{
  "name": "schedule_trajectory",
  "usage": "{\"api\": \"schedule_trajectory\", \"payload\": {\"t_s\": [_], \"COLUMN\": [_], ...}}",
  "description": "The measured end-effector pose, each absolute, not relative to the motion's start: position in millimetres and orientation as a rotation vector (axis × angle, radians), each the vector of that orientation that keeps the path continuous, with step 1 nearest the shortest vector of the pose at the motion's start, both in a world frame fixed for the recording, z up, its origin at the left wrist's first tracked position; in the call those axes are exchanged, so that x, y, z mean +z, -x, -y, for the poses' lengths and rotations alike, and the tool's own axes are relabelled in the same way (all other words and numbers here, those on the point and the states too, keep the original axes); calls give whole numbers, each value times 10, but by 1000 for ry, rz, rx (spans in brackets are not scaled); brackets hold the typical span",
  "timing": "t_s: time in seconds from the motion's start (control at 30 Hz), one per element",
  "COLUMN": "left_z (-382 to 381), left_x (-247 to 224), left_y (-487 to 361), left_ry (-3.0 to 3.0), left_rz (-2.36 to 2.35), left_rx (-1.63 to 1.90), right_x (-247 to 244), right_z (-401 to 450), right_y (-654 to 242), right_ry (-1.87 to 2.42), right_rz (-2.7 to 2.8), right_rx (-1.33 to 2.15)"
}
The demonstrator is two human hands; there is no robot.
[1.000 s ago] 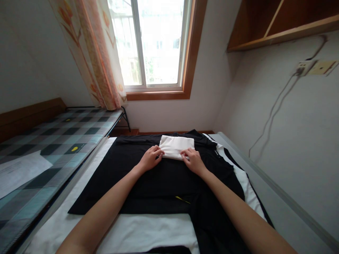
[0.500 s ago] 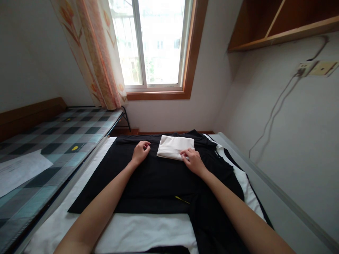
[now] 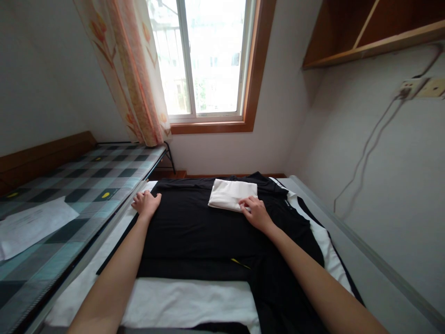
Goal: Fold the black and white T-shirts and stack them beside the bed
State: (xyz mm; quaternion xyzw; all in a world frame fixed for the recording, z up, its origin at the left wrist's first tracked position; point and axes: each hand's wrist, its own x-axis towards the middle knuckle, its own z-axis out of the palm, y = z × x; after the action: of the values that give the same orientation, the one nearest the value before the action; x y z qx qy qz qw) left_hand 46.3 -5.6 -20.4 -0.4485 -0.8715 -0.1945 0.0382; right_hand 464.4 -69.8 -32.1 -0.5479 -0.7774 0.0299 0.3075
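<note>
A black shirt [image 3: 194, 241] lies spread out in front of me, with a small yellow mark [image 3: 240, 263] near its lower part. On its upper middle rests a white cloth [image 3: 227, 194], folded into a flat rectangle. My right hand [image 3: 256, 214] lies on the right front corner of this cloth, its fingers slightly bent and apart. At the far left edge of the shirt is my left hand [image 3: 146, 204], fingers spread and palm down. I see nothing held in it. Whether its fingertips touch the shirt or the white sheet [image 3: 187, 301] I cannot tell.
A bed with a checked mattress [image 3: 90, 176] stands to the left, bearing a sheet of paper [image 3: 38, 222]. Ahead are a window [image 3: 213, 60] and a flowered curtain [image 3: 135, 69]. A wooden shelf [image 3: 368, 37] and a hanging cable [image 3: 361, 157] are on the right.
My left hand has moved left, from beside the white cloth to the shirt's left edge, and its fingers have spread. My right hand stays on the cloth.
</note>
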Motion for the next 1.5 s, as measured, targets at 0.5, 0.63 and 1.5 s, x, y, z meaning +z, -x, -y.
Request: {"api": "schedule_trajectory", "payload": {"t_s": [0.5,0.63,1.5], "left_z": [451,528,682], "left_x": [-25,-80,-86], "left_y": [-384,-316,183], "left_ry": [1560,1649,1644], "left_rz": [2646,2561,2529], "left_rx": [-266,-217,-133], "right_x": [-318,-301,-102], "right_z": [689,691,474], "right_y": [-4609,-4582,-5085], "right_ry": [1468,1505,1820], "right_rz": [2027,2022,1807], "right_rx": [96,93,0]}}
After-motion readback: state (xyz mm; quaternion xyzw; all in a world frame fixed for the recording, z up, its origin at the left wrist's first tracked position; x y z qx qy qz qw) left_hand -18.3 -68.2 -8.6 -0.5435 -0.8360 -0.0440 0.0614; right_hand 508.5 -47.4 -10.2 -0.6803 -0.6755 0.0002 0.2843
